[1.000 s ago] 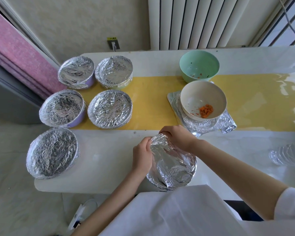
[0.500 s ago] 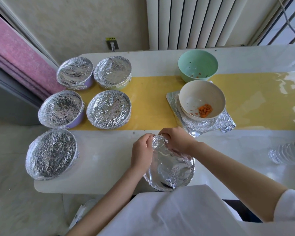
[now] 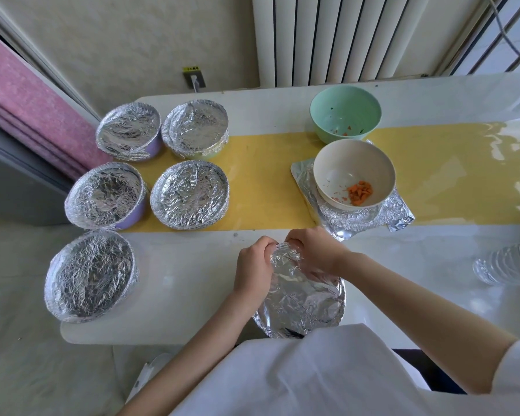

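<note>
A foil-covered bowl [image 3: 300, 304] sits at the near edge of the white table [image 3: 177, 283], right in front of me. My left hand [image 3: 252, 268] pinches the foil at the bowl's far left rim. My right hand [image 3: 312, 250] curls over the far rim and presses the foil down there. A cream bowl [image 3: 336, 172] holding a few orange carrot bits stands on a loose foil sheet [image 3: 397, 214] just beyond my right hand. Behind it is a green bowl [image 3: 345, 112] with a few scraps inside.
Several foil-covered bowls stand at the left: one near the front corner [image 3: 90, 274], two on the yellow runner [image 3: 189, 193], [image 3: 105, 193], two at the back [image 3: 129, 130], [image 3: 195, 127]. A plastic water bottle [image 3: 508, 262] lies at the right edge. A radiator stands behind the table.
Both hands have worked the foil tighter round the bowl's far rim; the raised foil flap there now lies folded lower. The bowl stays in place.
</note>
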`<state>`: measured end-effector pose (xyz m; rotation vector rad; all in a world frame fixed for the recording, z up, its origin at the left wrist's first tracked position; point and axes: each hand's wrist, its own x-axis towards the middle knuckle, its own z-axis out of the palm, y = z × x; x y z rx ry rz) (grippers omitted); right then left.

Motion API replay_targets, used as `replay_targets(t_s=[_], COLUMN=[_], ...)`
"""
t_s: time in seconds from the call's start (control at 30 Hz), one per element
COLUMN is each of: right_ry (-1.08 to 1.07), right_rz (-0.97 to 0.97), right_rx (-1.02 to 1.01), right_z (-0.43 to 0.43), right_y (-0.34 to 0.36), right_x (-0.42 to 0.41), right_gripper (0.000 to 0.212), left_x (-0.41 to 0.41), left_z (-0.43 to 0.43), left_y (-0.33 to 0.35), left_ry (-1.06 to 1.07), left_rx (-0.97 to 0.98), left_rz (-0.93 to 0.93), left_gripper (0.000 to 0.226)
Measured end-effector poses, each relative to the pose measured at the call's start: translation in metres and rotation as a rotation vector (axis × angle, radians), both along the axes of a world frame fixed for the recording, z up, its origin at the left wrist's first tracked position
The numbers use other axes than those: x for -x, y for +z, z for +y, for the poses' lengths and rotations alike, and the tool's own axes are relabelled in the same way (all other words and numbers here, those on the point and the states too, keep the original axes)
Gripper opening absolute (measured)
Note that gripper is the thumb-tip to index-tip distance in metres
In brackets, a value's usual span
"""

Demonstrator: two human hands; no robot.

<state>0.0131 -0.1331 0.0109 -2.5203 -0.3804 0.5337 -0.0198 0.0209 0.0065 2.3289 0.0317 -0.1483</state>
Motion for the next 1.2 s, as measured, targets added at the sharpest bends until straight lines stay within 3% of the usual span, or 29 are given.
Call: replay_targets(t_s=[0.33, 0.43, 0.53, 0.73, 0.93, 1.2], right_ry=[-0.037, -0.014, 0.041, -0.027, -0.147, -0.130], right_rz=[0.050, 0.016, -0.024, 0.011, 0.111, 0.088], right_rx=[0.006, 0.049, 0.080, -0.003, -0.080, 0.052], right_z=[-0.006, -0.009, -0.011, -0.012, -0.018, -0.011], right_y=[0.004, 0.006, 0.002, 0.004, 0.017, 0.012], right_x=[0.007, 0.011, 0.013, 0.014, 0.017, 0.010], right_gripper=[0.018, 0.017, 0.033, 0.032, 0.028, 0.020], left_x=[-0.001, 0.001, 0.000, -0.003, -0.001, -0.007], left_z=[-0.004, -0.005, -0.004, -0.001, 0.000, -0.003], left_y=[0.001, 0.001, 0.002, 0.002, 0.004, 0.005], left_ry=[-0.030, -0.048, -0.039, -0.045, 0.029, -0.063], left_rx=[-0.083, -0.065, -0.023, 0.064, -0.097, -0.025], left_rz=[0.038, 0.043, 0.041, 0.046, 0.089, -0.038], left_gripper=[0.027, 0.026, 0.025, 0.019, 0.021, 0.018])
